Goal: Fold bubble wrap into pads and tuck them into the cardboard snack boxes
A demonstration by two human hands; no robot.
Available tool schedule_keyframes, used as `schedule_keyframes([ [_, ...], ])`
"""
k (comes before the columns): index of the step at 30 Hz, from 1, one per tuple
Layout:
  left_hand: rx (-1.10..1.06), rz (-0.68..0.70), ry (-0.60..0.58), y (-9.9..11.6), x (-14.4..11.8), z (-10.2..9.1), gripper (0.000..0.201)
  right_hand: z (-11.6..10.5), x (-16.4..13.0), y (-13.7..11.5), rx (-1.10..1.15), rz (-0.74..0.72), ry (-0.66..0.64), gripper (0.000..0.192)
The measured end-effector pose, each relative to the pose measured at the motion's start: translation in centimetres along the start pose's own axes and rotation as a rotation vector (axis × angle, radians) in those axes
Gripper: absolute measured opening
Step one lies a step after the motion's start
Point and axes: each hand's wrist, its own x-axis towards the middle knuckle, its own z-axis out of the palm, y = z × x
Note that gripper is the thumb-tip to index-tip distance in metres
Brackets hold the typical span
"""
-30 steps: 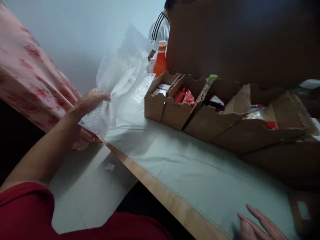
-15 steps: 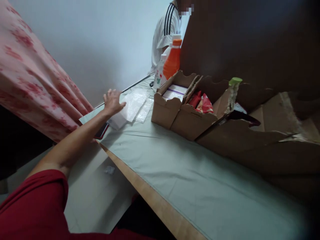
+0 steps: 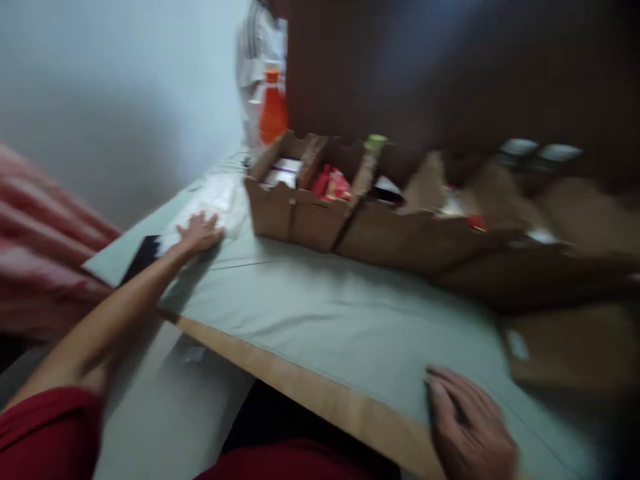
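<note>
Two flat hands on the cloth

Our left hand (image 3: 200, 233) lies spread, palm down, on crinkly clear bubble wrap (image 3: 213, 200); corrugated cardboard trays (image 3: 295, 213) stand just right of it. Our right hand (image 3: 467, 427) rests released on the smooth grey-green counter (image 3: 330, 313). Labels blur unreadably.

Looks like a home room used as a makeshift packing spot, not a proper shop or warehouse. Table (image 3: 320, 313) w/ pale green cloth cover and bare wood edge, plain white wall far left, pink floral curtain (image 3: 45, 253) at left. Row of open cardboard boxes (image 3: 300, 207) across the far side holds small packets; sheets of bubble wrap (image 3: 210, 200) lie left of them. Orange bottle (image 3: 273, 110) far back, next to another person (image 3: 253, 60) in a white top. View is blurred.
</note>
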Motion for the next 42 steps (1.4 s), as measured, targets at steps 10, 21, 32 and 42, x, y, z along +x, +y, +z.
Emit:
schedule_keyframes([
  [10,-0.078,0.668,0.146,9.0,-14.2,12.2,0.073,-1.6,-0.1,-2.9,-0.066,0.141,-0.007,0.017],
  [21,0.009,0.769,0.174,14.5,-20.3,16.4,0.058,-18.6,4.8,8.3,-0.570,0.057,0.346,0.058],
  [32,-0.053,0.715,0.277,15.2,-21.5,15.8,0.059,-22.0,6.9,11.8,-0.451,-0.047,0.082,0.015],
  [42,-0.400,1.005,0.200,24.3,-28.3,11.5,0.079,-22.3,2.1,4.2,-0.264,-0.201,0.038,0.031],
])
